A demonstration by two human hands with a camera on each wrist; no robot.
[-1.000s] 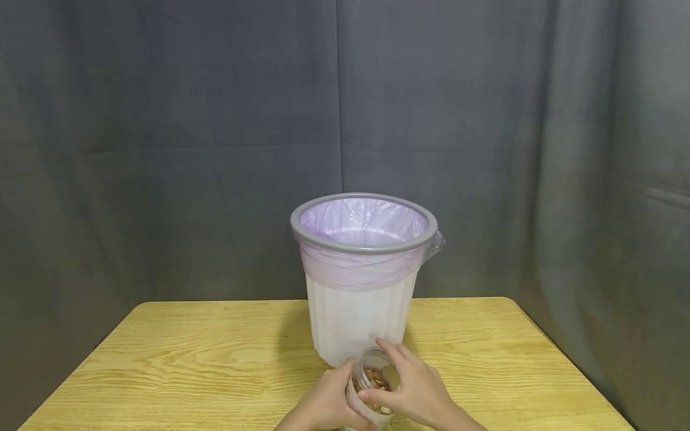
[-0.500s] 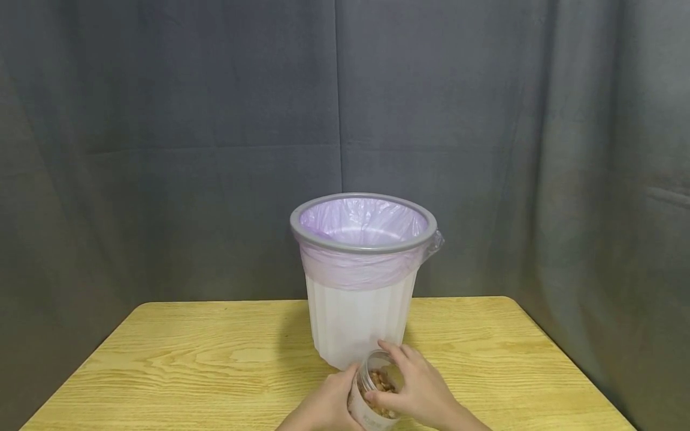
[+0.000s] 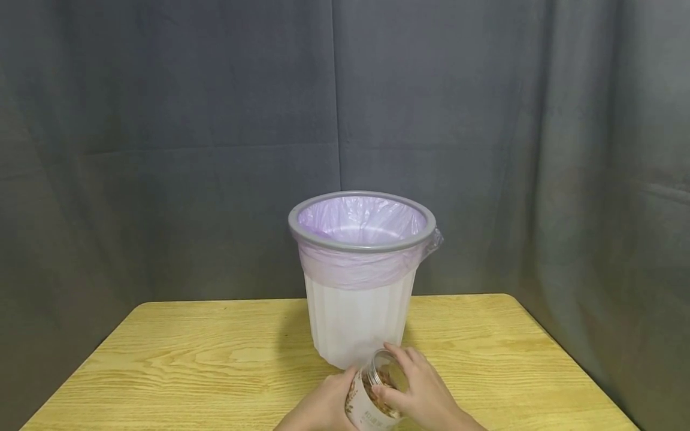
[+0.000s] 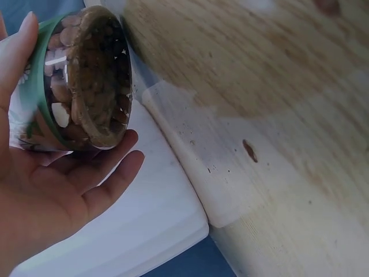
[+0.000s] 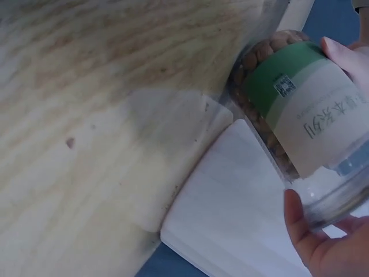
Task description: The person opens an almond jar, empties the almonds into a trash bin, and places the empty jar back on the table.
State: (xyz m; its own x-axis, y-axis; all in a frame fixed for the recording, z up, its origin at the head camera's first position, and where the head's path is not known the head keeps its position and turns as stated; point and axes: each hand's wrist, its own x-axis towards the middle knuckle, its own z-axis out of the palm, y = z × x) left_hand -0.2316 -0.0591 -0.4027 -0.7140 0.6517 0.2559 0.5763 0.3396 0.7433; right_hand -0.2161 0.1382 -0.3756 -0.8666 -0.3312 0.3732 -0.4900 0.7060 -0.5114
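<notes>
A clear plastic jar (image 3: 369,413) of brown nuts, apparently almonds, is held tilted at the table's near side, in front of the bin. Its label is white and green, seen best on the jar (image 5: 300,98) in the right wrist view. My left hand (image 3: 325,406) grips the jar's body from the left; in the left wrist view the bottom of the jar (image 4: 104,75) faces out past the fingers. From the right, my right hand (image 3: 426,392) holds the clear top end, thumb and fingers on opposite sides of the rim. Nuts show through that end.
A white bin (image 3: 356,317) with a grey rim and a purple liner bag (image 3: 358,269) stands upright on the wood-grain table (image 3: 188,359), right behind the hands. Grey curtains (image 3: 215,149) hang behind the table and at its sides.
The jar has shifted slightly right and turned, so more of its printed label shows in the head view. Both hands keep hold of it; the right has moved slightly right.
</notes>
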